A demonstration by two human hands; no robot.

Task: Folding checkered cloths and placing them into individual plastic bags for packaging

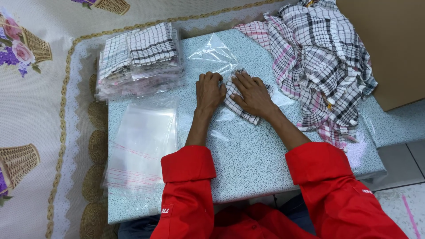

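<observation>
Folded checked cloth (241,106), mid-counter (248,159), is pressed flat under both hands: left hand (209,92) and right hand (253,94), fingers spread open, nothing gripped. A clear bag (212,55) is touched at the fingertips. Bagged cloths (139,59) are stacked far left, empty bags (141,146) near left, loose cloths (318,62) right.

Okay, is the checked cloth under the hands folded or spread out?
Folded. The checked cloth is a small compact pad pressed flat by the left hand and right hand, its far end at the mouth of a clear bag.
</observation>
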